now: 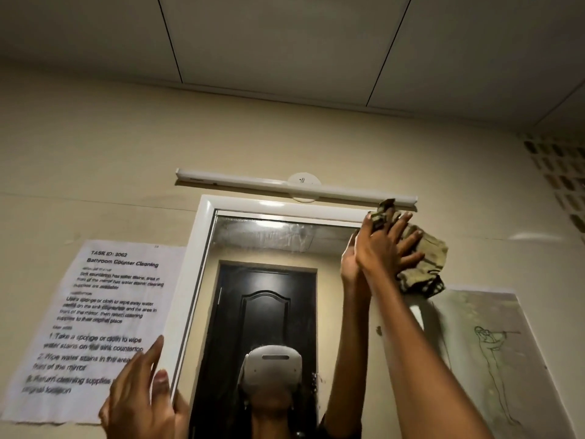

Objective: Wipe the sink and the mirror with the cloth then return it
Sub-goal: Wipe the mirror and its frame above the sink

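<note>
Cream bathroom wall: right hand (384,245) presses limp, light cloth (424,264) flat-palmed at the mirror's (253,248) one-o'clock corner; left hand (142,394) open, gripping nothing.

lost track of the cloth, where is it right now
The cloth is under the right hand, pressed at the mirror's top right corner, just below the light bar.

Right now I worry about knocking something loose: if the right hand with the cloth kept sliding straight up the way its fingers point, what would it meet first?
Probably the light bar: the right hand and cloth are already at the mirror top corner, just beneath the bar's right end. Depth is unclear.
</note>
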Action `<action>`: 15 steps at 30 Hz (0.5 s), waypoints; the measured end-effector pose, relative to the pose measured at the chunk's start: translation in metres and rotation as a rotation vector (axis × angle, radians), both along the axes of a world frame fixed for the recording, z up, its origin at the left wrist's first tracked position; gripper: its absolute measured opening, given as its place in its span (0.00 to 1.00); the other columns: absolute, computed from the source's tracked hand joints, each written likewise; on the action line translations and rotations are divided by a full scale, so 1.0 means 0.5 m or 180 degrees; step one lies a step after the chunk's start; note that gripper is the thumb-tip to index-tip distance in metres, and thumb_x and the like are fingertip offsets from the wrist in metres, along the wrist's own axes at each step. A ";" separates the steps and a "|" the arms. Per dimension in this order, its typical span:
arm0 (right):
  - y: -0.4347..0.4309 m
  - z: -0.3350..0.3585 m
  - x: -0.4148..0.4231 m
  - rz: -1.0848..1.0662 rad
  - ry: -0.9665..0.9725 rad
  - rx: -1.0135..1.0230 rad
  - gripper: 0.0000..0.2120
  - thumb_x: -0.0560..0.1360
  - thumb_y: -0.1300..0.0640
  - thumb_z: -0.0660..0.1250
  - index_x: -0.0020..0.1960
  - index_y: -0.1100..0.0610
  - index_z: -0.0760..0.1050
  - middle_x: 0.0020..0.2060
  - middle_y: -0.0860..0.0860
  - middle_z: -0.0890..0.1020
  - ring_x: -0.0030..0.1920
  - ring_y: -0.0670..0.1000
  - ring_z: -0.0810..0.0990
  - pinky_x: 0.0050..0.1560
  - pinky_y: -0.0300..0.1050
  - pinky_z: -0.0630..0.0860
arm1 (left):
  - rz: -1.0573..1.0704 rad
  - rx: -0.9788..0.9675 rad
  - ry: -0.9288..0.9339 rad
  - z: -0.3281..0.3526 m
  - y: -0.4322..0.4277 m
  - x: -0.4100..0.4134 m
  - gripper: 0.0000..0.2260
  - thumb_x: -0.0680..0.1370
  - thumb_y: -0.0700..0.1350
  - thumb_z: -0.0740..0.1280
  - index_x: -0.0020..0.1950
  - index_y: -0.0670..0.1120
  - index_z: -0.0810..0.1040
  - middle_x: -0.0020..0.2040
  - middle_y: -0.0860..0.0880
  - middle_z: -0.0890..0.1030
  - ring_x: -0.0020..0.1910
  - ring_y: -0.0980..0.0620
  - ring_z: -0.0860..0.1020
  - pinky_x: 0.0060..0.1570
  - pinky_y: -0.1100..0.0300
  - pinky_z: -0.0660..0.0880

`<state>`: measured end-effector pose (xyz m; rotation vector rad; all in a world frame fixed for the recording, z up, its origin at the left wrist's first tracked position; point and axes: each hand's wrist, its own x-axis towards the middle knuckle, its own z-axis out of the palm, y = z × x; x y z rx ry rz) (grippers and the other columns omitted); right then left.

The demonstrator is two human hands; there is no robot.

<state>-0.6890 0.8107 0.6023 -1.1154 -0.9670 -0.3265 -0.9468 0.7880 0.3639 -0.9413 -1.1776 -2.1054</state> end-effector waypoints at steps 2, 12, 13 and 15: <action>0.002 0.018 -0.008 -0.0090 0.0015 -0.0005 0.30 0.79 0.40 0.47 0.77 0.49 0.46 0.77 0.52 0.44 0.76 0.61 0.39 0.70 0.67 0.36 | -0.0327 0.0026 0.0034 0.006 0.006 -0.004 0.18 0.73 0.33 0.65 0.62 0.46 0.74 0.59 0.36 0.77 0.60 0.34 0.73 0.59 0.31 0.67; -0.053 0.034 -0.125 0.0804 -0.1428 -0.0179 0.28 0.80 0.50 0.48 0.77 0.50 0.41 0.75 0.55 0.35 0.73 0.61 0.28 0.69 0.66 0.29 | -0.0830 0.0243 0.0647 0.191 -0.017 -0.025 0.14 0.79 0.41 0.59 0.64 0.43 0.68 0.62 0.40 0.76 0.59 0.41 0.75 0.52 0.58 0.68; -0.061 0.033 -0.109 0.0969 -0.1606 -0.0251 0.28 0.81 0.52 0.48 0.77 0.50 0.41 0.75 0.54 0.34 0.72 0.61 0.28 0.69 0.66 0.30 | -0.0848 0.0239 0.0660 0.227 -0.013 -0.028 0.15 0.78 0.40 0.59 0.65 0.43 0.68 0.63 0.40 0.76 0.59 0.41 0.75 0.52 0.58 0.68; -0.067 0.028 -0.075 0.0856 -0.2032 -0.0396 0.27 0.81 0.52 0.49 0.77 0.48 0.42 0.76 0.52 0.36 0.73 0.62 0.30 0.70 0.67 0.33 | -0.0868 0.0243 0.0680 0.271 -0.003 -0.033 0.17 0.78 0.39 0.60 0.67 0.44 0.67 0.65 0.41 0.75 0.61 0.42 0.75 0.55 0.58 0.69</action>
